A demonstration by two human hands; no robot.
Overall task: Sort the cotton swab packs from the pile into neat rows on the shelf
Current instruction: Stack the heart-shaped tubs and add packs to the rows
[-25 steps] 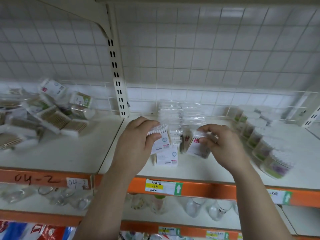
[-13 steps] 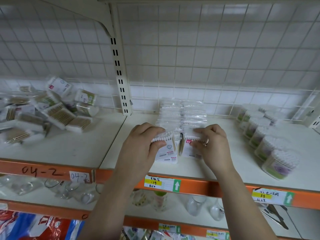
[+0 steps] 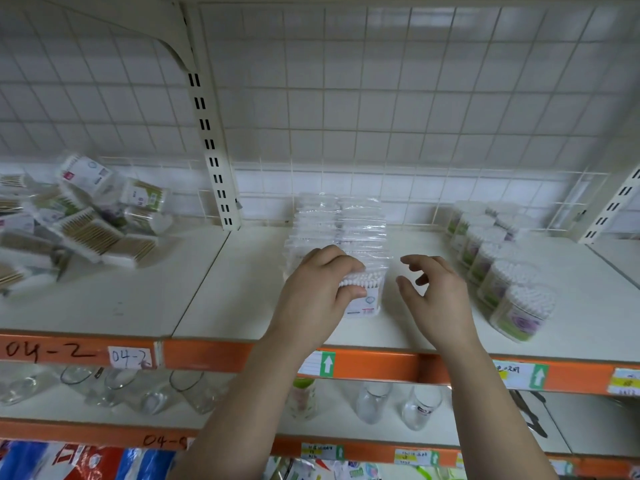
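Observation:
Two rows of clear cotton swab packs [image 3: 360, 226] stand upright on the white shelf [image 3: 242, 292], running back toward the wire grid. My left hand [image 3: 317, 292] grips the front pack [image 3: 367, 294] of the rows, fingers over its top and thumb on its face. My right hand [image 3: 433, 292] hovers just to the right of the rows, fingers loosely curled and holding nothing. A jumbled pile of swab packs [image 3: 79, 223] with wooden sticks lies on the left shelf section.
Round tubs of cotton swabs [image 3: 502, 271] stand in rows at the right. A slotted upright post [image 3: 211, 140] divides the two shelf sections. Below the orange shelf edge [image 3: 207, 355] sit glass cups [image 3: 145, 393] and bottles.
My right hand has let go of its pack, which now stands at the front of the rows, and has pulled away to the right. My left hand stays on the front pack.

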